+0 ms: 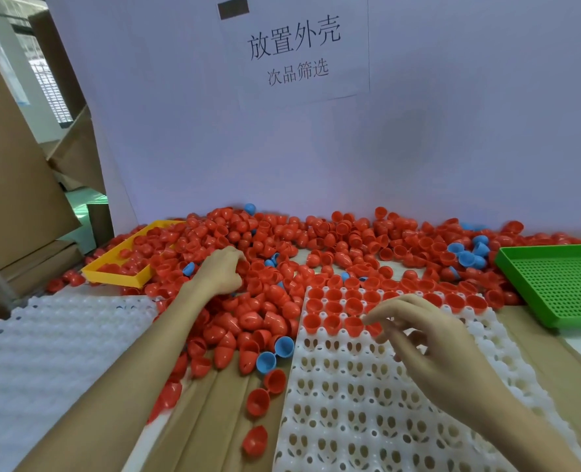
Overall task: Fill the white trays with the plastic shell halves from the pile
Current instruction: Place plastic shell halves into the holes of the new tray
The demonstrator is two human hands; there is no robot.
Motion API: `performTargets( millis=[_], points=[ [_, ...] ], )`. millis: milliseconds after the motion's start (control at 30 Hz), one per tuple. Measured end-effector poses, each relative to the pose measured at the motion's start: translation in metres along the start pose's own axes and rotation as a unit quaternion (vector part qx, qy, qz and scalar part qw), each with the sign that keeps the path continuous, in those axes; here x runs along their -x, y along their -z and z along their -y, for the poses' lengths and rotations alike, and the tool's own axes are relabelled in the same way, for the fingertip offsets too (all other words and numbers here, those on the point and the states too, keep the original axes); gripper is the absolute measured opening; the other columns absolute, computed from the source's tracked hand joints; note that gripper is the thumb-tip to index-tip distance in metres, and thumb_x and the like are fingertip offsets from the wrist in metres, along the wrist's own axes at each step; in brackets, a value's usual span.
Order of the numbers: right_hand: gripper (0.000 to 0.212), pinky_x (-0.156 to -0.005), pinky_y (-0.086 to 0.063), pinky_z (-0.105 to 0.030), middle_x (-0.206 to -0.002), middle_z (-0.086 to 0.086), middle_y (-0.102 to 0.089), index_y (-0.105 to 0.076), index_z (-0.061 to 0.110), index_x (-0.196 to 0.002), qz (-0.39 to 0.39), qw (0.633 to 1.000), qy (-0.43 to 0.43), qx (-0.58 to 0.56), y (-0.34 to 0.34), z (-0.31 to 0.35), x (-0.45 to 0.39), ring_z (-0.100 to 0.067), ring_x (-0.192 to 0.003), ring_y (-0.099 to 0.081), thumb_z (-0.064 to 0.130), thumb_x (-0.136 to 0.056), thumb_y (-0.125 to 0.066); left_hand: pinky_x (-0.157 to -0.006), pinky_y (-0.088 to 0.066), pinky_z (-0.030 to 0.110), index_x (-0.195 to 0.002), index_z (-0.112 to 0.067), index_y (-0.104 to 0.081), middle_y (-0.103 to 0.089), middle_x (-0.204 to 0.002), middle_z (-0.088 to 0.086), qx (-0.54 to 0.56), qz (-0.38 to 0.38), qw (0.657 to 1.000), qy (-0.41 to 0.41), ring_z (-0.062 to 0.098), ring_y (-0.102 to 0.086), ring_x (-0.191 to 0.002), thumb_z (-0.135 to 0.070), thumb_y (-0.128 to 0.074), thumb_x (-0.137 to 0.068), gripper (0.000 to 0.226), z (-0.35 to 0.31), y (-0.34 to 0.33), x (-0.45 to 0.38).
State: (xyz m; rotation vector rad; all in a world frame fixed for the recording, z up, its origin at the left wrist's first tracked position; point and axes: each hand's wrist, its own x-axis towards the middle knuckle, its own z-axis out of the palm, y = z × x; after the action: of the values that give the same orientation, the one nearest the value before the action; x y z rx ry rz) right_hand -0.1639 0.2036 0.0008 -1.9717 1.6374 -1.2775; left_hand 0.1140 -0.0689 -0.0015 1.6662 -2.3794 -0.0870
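A big pile of red shell halves [316, 240], with a few blue ones [466, 257], covers the back of the table. A white tray [343, 403] with round pockets lies in front of me; its far rows hold red halves, the near rows are bare. My left hand [222, 270] reaches into the pile, fingers curled around red halves. My right hand [428, 338] hovers over the tray's third row, thumb and forefinger pinching a red half [372, 327] at a pocket.
A stack of white trays [44, 352] lies at the left. A yellow tray [118, 274] holding red halves sits at the back left, a green perforated tray [561, 284] at the right. Loose halves lie on brown cardboard [214, 420] beside the tray. A white wall with a sign stands behind.
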Motion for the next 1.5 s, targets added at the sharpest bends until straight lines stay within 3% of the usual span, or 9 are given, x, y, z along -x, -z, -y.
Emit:
performTargets(
  millis=[333, 467, 633, 767, 933, 1167, 1333, 1400, 1500],
  points=[
    [0.034, -0.072, -0.053, -0.015, -0.104, 0.019, -0.067, -0.075, 0.034, -0.1, 0.001, 1.0, -0.011, 0.022, 0.0, 0.001, -0.002, -0.004, -0.089, -0.07, 0.004, -0.101, -0.06, -0.093, -0.051, 0.044, -0.12, -0.004, -0.066, -0.055, -0.119, 0.014, -0.046, -0.147, 0.988, -0.022, 0.034, -0.059, -0.109, -0.016, -0.08, -0.091, 0.034, -0.001, -0.012, 0.006],
    [0.033, -0.07, -0.052, -0.012, -0.102, 0.018, -0.068, -0.075, 0.034, -0.103, -0.011, 1.0, -0.017, 0.009, 0.0, 0.001, -0.002, -0.001, -0.086, -0.071, 0.004, -0.101, -0.06, -0.087, -0.057, 0.037, -0.119, -0.009, -0.071, -0.06, -0.118, 0.003, 0.17, -0.254, 0.949, -0.08, 0.022, -0.066, -0.098, -0.017, -0.082, -0.09, 0.032, -0.038, 0.002, 0.03],
    [0.034, -0.068, -0.061, -0.028, -0.103, 0.013, -0.073, -0.058, 0.035, -0.13, -0.035, 0.988, -0.085, -0.127, -0.003, 0.001, -0.003, -0.012, -0.088, -0.075, 0.018, -0.101, -0.063, -0.084, -0.062, 0.027, -0.108, -0.026, -0.074, -0.078, -0.104, -0.007, 0.515, -0.159, 0.835, -0.108, 0.014, -0.077, -0.093, -0.027, -0.091, -0.081, 0.032, -0.114, 0.008, 0.093],
    [0.038, -0.073, -0.065, -0.038, -0.104, 0.004, -0.077, -0.062, 0.035, -0.13, -0.013, 0.965, -0.132, -0.228, 0.0, 0.004, -0.004, -0.02, -0.089, -0.078, 0.04, -0.093, -0.069, -0.088, -0.062, 0.03, -0.113, -0.019, -0.07, -0.077, -0.109, 0.001, 0.555, -0.082, 0.801, -0.207, 0.021, -0.077, -0.102, -0.02, -0.09, -0.083, 0.036, -0.15, -0.004, 0.135],
    [0.019, -0.074, -0.061, -0.023, -0.104, 0.007, -0.079, -0.076, 0.041, -0.107, 0.003, 0.969, -0.097, -0.229, 0.004, 0.003, -0.004, -0.018, -0.083, -0.077, 0.034, -0.089, -0.078, -0.094, -0.06, 0.034, -0.116, -0.007, -0.068, -0.069, -0.115, 0.002, 0.5, -0.095, 0.814, -0.28, 0.024, -0.073, -0.109, -0.009, -0.087, -0.085, 0.036, -0.154, -0.013, 0.146],
    [0.026, -0.076, -0.061, -0.023, -0.103, 0.007, -0.078, -0.072, 0.031, -0.119, -0.019, 0.97, -0.111, -0.215, 0.001, 0.002, -0.003, -0.014, -0.087, -0.077, 0.023, -0.094, -0.075, -0.094, -0.058, 0.029, -0.116, -0.014, -0.073, -0.067, -0.118, -0.003, 0.466, -0.105, 0.829, -0.289, 0.022, -0.07, -0.111, -0.012, -0.084, -0.089, 0.03, -0.141, -0.007, 0.14],
    [0.02, -0.071, -0.062, -0.025, -0.099, 0.005, -0.079, -0.067, 0.028, -0.12, -0.049, 0.964, -0.153, -0.211, 0.002, -0.001, -0.004, -0.013, -0.088, -0.077, 0.02, -0.102, -0.063, -0.109, -0.047, 0.036, -0.128, -0.019, -0.064, -0.056, -0.131, -0.005, 0.245, -0.259, 0.933, -0.052, 0.012, -0.055, -0.123, -0.008, -0.072, -0.095, 0.036, -0.09, -0.013, 0.108],
    [0.019, -0.068, -0.061, -0.024, -0.097, 0.006, -0.079, -0.068, 0.027, -0.118, -0.054, 0.962, -0.167, -0.211, 0.004, -0.001, -0.005, -0.013, -0.086, -0.077, 0.017, -0.104, -0.06, -0.113, -0.039, 0.044, -0.136, -0.013, -0.057, -0.052, -0.14, 0.006, 0.166, -0.233, 0.958, 0.038, 0.027, -0.049, -0.131, -0.013, -0.069, -0.097, 0.041, -0.059, -0.018, 0.096],
    [0.018, -0.067, -0.061, -0.025, -0.096, 0.006, -0.079, -0.07, 0.026, -0.115, -0.052, 0.961, -0.176, -0.207, 0.005, -0.002, -0.005, -0.014, -0.084, -0.078, 0.016, -0.105, -0.059, -0.112, -0.038, 0.043, -0.14, -0.008, -0.055, -0.056, -0.143, 0.009, 0.135, -0.171, 0.975, 0.033, 0.03, -0.052, -0.133, -0.022, -0.064, -0.102, 0.042, -0.032, -0.027, 0.085]
  ],
)
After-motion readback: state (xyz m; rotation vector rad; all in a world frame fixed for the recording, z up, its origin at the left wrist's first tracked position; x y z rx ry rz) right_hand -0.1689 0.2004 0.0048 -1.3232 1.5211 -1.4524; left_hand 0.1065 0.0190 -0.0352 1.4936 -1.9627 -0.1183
